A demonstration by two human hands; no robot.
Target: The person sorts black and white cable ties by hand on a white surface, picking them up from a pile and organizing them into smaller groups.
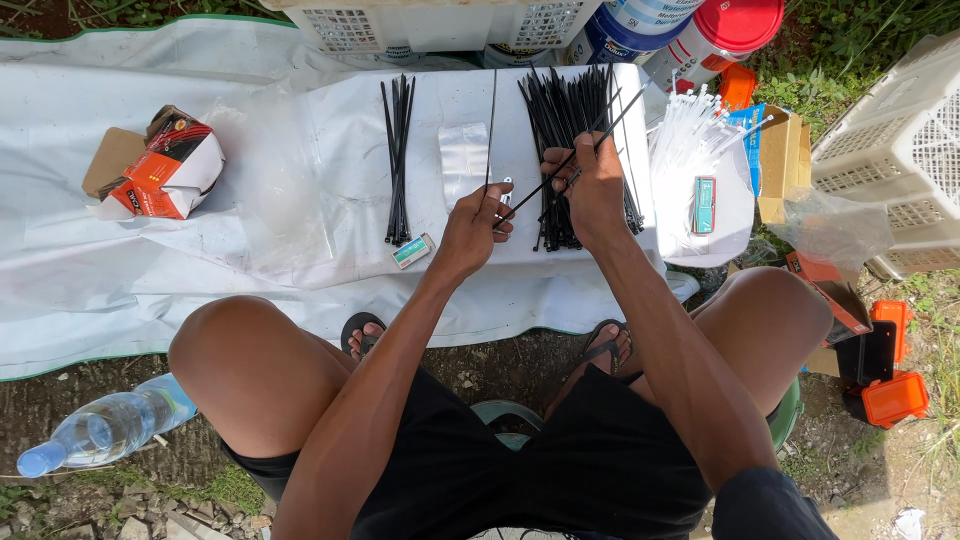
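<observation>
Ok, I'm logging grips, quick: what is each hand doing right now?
Left hand: closed, pinching one black cable tie that stands upright.
Right hand: closed, holding a few black cable ties above the big pile.

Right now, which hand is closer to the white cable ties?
Right. The right hand is over the black ties, just left of the white cable ties; the left hand is farther left.

Black cable ties (565, 130); white ties (690, 125); white sheet (200, 260); orange-white box (172, 168); red lid (738, 22); basket (900, 150) apparently cream.
</observation>
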